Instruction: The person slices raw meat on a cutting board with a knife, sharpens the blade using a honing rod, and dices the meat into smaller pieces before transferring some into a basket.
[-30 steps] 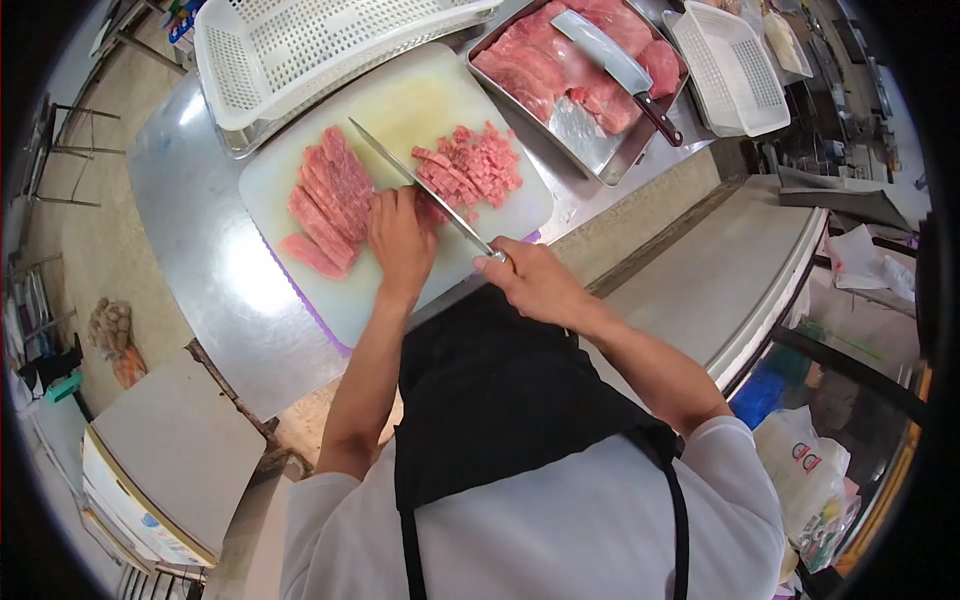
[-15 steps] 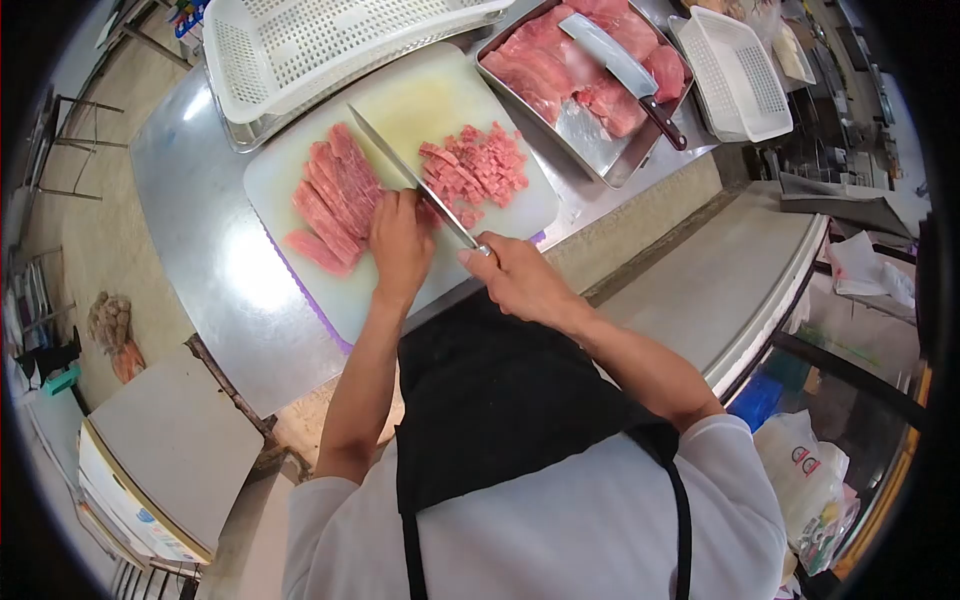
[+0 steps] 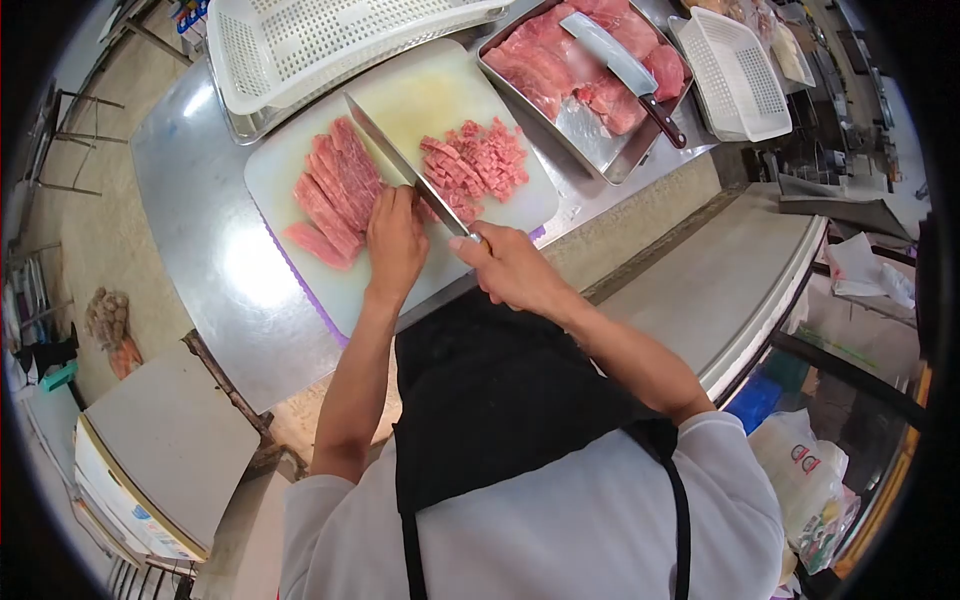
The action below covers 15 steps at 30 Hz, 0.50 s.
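Observation:
On a white cutting board [image 3: 425, 75], long strips of raw meat [image 3: 335, 190] lie side by side to the left. My left hand [image 3: 397, 238] presses curled fingers onto their near right end; the fingertips are partly hidden. Wrapped round its handle, my right hand [image 3: 517, 268] grips a long knife [image 3: 398, 160]. The blade slants up and left, right beside the left fingers, between the strips and a pile of diced meat [image 3: 480, 165]. Part of the handle is covered by the hand.
A white perforated basket [image 3: 340, 50] stands behind the board. To the right, a metal tray [image 3: 625, 165] holds large meat pieces [image 3: 530, 65] with a cleaver [image 3: 610, 58] resting on top. Another white basket [image 3: 740, 75] sits beyond it. The steel table [image 3: 210, 260] extends left.
The knife and my right hand have shifted slightly left and up, and the blade's broad side shows more. My left hand has edged a little left, still on the strips.

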Available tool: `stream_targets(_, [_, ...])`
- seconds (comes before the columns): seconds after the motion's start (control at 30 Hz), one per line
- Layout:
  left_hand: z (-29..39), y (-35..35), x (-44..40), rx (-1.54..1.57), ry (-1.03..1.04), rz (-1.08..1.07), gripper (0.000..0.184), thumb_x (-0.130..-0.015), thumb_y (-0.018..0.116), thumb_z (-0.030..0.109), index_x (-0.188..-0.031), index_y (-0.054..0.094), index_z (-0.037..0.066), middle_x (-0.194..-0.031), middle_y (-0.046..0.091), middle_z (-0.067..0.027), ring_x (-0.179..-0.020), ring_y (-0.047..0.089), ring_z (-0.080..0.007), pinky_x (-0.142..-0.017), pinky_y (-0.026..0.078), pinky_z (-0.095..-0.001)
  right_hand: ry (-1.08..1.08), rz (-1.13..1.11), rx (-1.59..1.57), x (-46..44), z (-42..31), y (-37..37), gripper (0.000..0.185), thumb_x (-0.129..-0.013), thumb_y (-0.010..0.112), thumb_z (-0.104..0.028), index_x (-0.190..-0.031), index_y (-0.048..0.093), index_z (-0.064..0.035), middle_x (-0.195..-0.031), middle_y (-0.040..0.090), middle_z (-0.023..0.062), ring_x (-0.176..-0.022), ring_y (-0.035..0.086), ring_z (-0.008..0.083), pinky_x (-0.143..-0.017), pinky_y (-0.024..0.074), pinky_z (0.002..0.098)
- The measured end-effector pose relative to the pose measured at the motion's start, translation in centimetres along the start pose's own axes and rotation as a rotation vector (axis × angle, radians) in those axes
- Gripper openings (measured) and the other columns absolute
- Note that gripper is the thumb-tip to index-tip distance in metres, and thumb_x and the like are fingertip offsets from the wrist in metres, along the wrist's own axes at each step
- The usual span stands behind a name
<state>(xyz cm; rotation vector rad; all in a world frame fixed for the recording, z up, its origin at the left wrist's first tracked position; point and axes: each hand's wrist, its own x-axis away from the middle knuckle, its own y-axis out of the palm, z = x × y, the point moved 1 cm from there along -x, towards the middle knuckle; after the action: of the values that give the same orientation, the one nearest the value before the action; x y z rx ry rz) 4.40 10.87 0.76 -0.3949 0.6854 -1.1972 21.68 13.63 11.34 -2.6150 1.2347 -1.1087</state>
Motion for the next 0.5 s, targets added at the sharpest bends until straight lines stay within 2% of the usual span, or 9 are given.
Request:
stream_targets(0.1, [0.2, 0.1, -0.3, -0.007, -0.020, -0.017, 0.021, -0.079, 0.056, -0.009, -0.099, 0.057, -0.001, -0.095, 0.056, -0.0214, -0.097, 0.056, -0.0449, -0.085, 0.045, -0.0530, -0.077, 0.035, 0.007, -1.5, 1.5, 0.8, 0.050, -0.105, 0.053, -0.043, -0.095, 0.060, 0.0055, -0.058, 0.059, 0.0123, -0.043, 0.059, 0.0220, -0.041, 0.0452, 0.0386])
stream_targets(0.2, [0.0, 0.3, 0.0, -0.042, -0.005, -0.060, 0.022, -0.077, 0.056, -0.011, -0.097, 0.057, -0.001, -0.095, 0.057, -0.0215, -0.099, 0.056, -0.0448, -0.085, 0.046, -0.0536, -0.062, -0.009, -0.074, -3.8, 1.0, 1.1, 0.051, -0.105, 0.052, -0.043, -0.092, 0.061, 0.0052, -0.055, 0.057, 0.0113, -0.045, 0.060, 0.0228, -0.044, 0.0466, 0.0396])
stream_targets(0.3, [-0.2, 0.6, 0.0, -0.115, -0.006, -0.073, 0.017, -0.080, 0.060, -0.009, -0.095, 0.055, -0.002, -0.098, 0.059, -0.0219, -0.095, 0.058, -0.0448, -0.081, 0.047, -0.0524, -0.115, -0.037, -0.091, -5.3, -0.2, 0.2, 0.049, -0.104, 0.053, -0.042, -0.095, 0.062, 0.0049, -0.055, 0.057, 0.0114, -0.046, 0.061, 0.0211, -0.046, 0.0467, 0.0401])
stream_targets(0.4, [0.5, -0.5, 0.2, 0.098, -0.199, -0.037, 0.015, -0.085, 0.063, -0.005, -0.098, 0.057, -0.002, -0.097, 0.060, -0.0208, -0.088, 0.060, -0.0425, -0.078, 0.049, -0.0492, -0.126, -0.057, -0.101, -2.8, -0.6, -1.3, 0.044, -0.102, 0.055, -0.038, -0.102, 0.062, 0.0048, -0.063, 0.062, 0.0148, -0.052, 0.063, 0.0268, -0.051, 0.0490, 0.0429])
stream_targets(0.5, [4.1, -3.1, 0.4, 0.145, -0.221, 0.308, 0.016, -0.090, 0.065, 0.000, -0.104, 0.059, -0.002, -0.095, 0.061, -0.0179, -0.081, 0.061, -0.0391, -0.074, 0.052, -0.0456, -0.398, 0.077, 0.204, 0.4, 1.9, -3.2, 0.031, -0.097, 0.060, -0.028, -0.106, 0.061, 0.0022, -0.075, 0.067, 0.0179, -0.066, 0.067, 0.0345, -0.061, 0.0514, 0.0459])
